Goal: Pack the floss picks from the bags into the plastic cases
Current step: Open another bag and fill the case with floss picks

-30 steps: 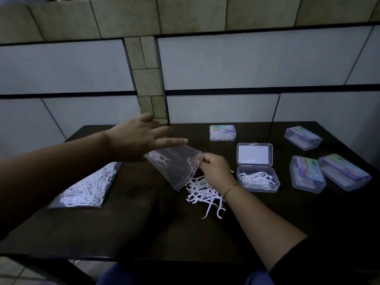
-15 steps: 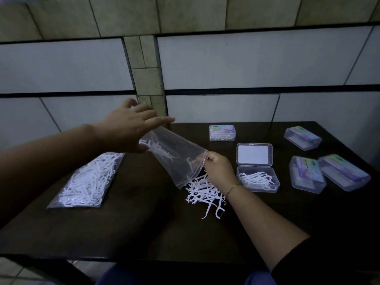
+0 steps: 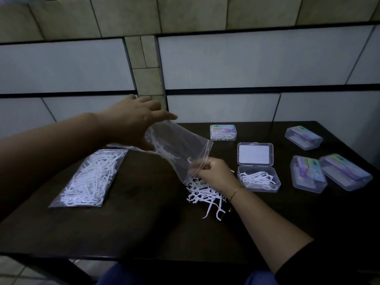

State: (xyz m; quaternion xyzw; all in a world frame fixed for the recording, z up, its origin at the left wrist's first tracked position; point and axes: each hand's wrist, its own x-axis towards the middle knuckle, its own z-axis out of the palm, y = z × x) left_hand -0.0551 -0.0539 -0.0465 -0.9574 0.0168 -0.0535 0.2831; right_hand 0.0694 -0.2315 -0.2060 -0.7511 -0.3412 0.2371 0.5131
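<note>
L hand (image 3: 131,122) raised over table's mid-back area, fingers mostly straight, thumb side pinching closed bottom of clear bag (image 3: 176,149). Bag tilted, mouth down toward R hand (image 3: 213,173). R hand fingers curled, pinching zip edge at bag mouth, just above loose pile (image 3: 203,194) of picks near table centre. Judged: bag upended to shake contents out onto pile; R hand holds mouth open and steady. A few picks (image 3: 164,151) left inside, clinging near upper end; likely need another shake.

Open case (image 3: 258,177) right of pile, toward R edge; lid flipped back, tray part-filled w/ picks. Placed close to pile, prob. for short reach when loading. Closed case (image 3: 223,132) near back edge, picks visible inside, looks done. Three more closed cases (image 3: 304,137) (image 3: 308,173) (image 3: 346,171) grouped at R edge/back-R corner; contents unclear, labels only.

Full bag (image 3: 90,177) flat near L edge, untouched, sealed as far as can tell. Judged: task early-mid; one bag nearly emptied, one waiting.

Table (image 3: 133,233) dark, glossy, low light. Behind: wall (image 3: 246,62) of pale panels w/ dark strips, tan tile column between. Tiled floor glimpsed below front-L corner. Dark sleeve on R arm, thin bracelet at wrist.
</note>
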